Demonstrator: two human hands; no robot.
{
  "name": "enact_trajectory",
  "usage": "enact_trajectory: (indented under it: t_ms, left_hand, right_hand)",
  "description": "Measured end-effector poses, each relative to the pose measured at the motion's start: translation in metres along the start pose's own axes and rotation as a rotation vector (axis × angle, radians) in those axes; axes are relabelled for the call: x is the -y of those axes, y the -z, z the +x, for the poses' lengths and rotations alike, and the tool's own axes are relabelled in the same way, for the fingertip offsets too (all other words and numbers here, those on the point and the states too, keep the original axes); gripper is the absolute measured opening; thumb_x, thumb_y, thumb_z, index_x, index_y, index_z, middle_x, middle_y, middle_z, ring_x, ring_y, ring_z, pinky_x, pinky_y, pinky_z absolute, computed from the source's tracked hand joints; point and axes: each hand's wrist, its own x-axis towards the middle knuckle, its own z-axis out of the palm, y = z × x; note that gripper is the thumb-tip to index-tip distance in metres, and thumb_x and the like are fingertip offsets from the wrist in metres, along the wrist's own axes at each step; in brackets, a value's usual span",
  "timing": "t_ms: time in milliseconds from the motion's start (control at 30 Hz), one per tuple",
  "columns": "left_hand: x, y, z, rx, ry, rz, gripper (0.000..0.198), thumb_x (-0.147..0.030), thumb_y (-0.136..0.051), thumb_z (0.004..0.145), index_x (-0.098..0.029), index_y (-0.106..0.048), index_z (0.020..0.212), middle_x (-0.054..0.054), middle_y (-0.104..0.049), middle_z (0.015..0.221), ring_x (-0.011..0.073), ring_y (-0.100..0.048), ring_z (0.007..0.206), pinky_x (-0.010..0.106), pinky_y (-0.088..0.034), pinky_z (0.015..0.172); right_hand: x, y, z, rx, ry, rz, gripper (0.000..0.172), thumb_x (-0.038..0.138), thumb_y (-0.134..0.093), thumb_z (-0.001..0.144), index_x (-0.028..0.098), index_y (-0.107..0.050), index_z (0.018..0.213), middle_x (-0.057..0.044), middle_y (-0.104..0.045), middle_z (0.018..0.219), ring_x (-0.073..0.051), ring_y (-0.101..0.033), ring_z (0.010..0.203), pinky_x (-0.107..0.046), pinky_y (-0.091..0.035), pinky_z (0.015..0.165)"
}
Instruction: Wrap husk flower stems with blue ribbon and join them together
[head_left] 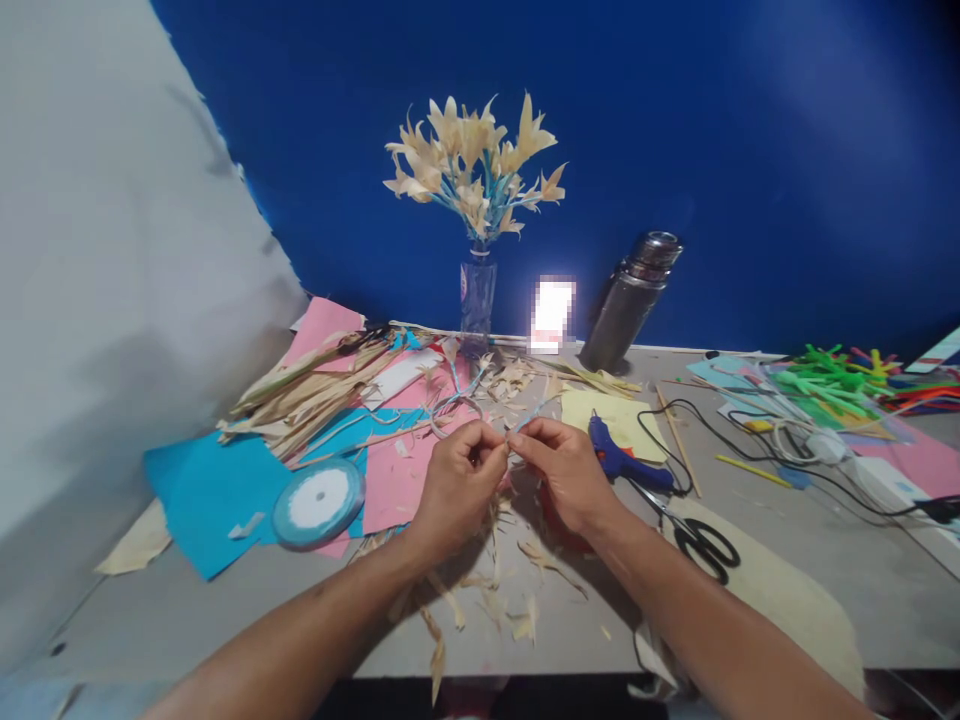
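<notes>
Over the middle of the table, my left hand (466,478) and my right hand (564,468) meet at the fingertips. Both are closed in a pinch, and whatever lies between the fingers is too small to make out. Just beyond my right fingers a thin pale blue strip (537,411) shows; whether it is held I cannot tell. Behind my left hand lie looped pale blue stems (452,402). A roll of light blue ribbon (354,502) rests to the left. Near my right hand are a blue glue gun (626,462) and scissors with black handles (705,545).
A glass vase (478,300) of dried-husk flowers (472,150) stands at the back beside a metal flask (630,305). Dried husks (307,395), blue paper (202,490) and pink paper (394,480) cover the left. Cables (817,480) and green pipe cleaners (825,380) lie right.
</notes>
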Motion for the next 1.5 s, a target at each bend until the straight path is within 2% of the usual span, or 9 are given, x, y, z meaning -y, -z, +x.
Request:
enact_trajectory:
  t_ms: [167,267,400,733,933,1067,1267,1367,1500]
  left_hand:
    - [-0.001,-0.003,-0.001,-0.037,-0.002,0.024,0.015,-0.019,-0.061,0.079,-0.017,-0.059,0.064,-0.004,-0.055,0.057,0.0089,-0.047,0.054,0.021,-0.036,0.053]
    - [0.000,-0.002,0.002,0.094,0.162,-0.194,0.018,-0.028,-0.066,0.078,-0.017,-0.058,0.066,-0.004,-0.055,0.055,0.0084,-0.046,0.048,0.021,-0.036,0.049]
    - [0.002,0.000,0.006,0.272,0.383,-0.551,0.025,-0.035,-0.069,0.077,-0.018,-0.053,0.067,-0.009,-0.043,0.044,0.0049,-0.029,0.038,0.020,-0.027,0.042]
    - [-0.002,0.004,0.003,0.020,0.168,-0.266,0.018,-0.028,-0.068,0.078,-0.017,-0.059,0.066,-0.006,-0.048,0.052,0.0055,-0.041,0.042,0.020,-0.037,0.045]
    - [0.003,0.005,0.007,0.155,0.360,-0.618,0.024,-0.029,-0.075,0.073,-0.017,-0.055,0.067,-0.009,-0.039,0.044,0.0037,-0.030,0.039,0.016,-0.026,0.039]
    - [0.006,0.007,0.009,0.272,0.495,-0.875,0.026,-0.023,-0.076,0.071,-0.017,-0.051,0.069,-0.009,-0.040,0.048,0.0021,-0.026,0.039,0.014,-0.017,0.037]
    - [0.008,0.009,0.011,0.330,0.535,-0.985,0.030,-0.023,-0.078,0.073,-0.016,-0.049,0.068,-0.007,-0.044,0.054,0.0012,-0.028,0.041,0.013,-0.015,0.037]
    - [0.007,0.008,0.011,0.292,0.487,-0.892,0.032,-0.027,-0.081,0.071,-0.016,-0.050,0.070,-0.009,-0.040,0.049,0.0017,-0.028,0.039,0.013,-0.019,0.037]
    - [0.006,0.006,0.009,0.187,0.400,-0.709,0.032,-0.036,-0.080,0.073,-0.017,-0.054,0.071,-0.010,-0.038,0.043,0.0028,-0.029,0.037,0.015,-0.026,0.038]
  right_hand:
    - [-0.001,0.000,-0.001,-0.020,-0.005,0.023,0.026,0.035,-0.080,0.070,0.016,-0.063,0.061,0.005,-0.048,0.057,-0.009,-0.036,0.053,-0.024,-0.027,0.050]
    - [-0.005,0.005,0.002,0.008,-0.015,0.075,0.025,0.035,-0.080,0.071,0.017,-0.064,0.064,0.005,-0.047,0.058,-0.009,-0.036,0.053,-0.024,-0.027,0.050]
    - [-0.007,0.010,0.004,0.083,-0.036,0.118,0.024,0.038,-0.080,0.071,0.018,-0.067,0.074,0.003,-0.055,0.065,-0.011,-0.042,0.055,-0.025,-0.032,0.053]
    - [0.000,0.005,0.000,0.013,-0.050,-0.116,0.014,0.031,-0.069,0.075,0.017,-0.073,0.073,0.001,-0.060,0.064,-0.010,-0.040,0.054,-0.025,-0.030,0.051]
    - [0.004,0.014,0.003,0.041,-0.026,-0.180,0.017,0.031,-0.077,0.069,0.017,-0.078,0.076,0.001,-0.059,0.059,-0.009,-0.037,0.049,-0.025,-0.025,0.047]
    - [0.005,0.014,0.001,0.100,-0.051,-0.156,0.018,0.034,-0.075,0.070,0.016,-0.071,0.067,0.002,-0.057,0.056,-0.008,-0.036,0.047,-0.024,-0.022,0.045]
    - [0.005,0.016,0.003,0.091,-0.003,-0.164,0.044,0.041,-0.055,0.086,0.020,-0.046,0.050,0.005,-0.040,0.041,-0.009,-0.033,0.043,-0.024,-0.025,0.045]
    - [0.001,0.019,0.006,0.066,0.025,-0.248,0.044,0.046,-0.054,0.089,0.018,-0.057,0.056,0.003,-0.049,0.046,-0.009,-0.038,0.045,-0.024,-0.028,0.047]
    - [-0.003,0.021,0.008,0.082,0.000,-0.297,0.023,0.035,-0.062,0.084,0.016,-0.074,0.085,-0.005,-0.072,0.072,-0.010,-0.048,0.052,-0.023,-0.031,0.047]
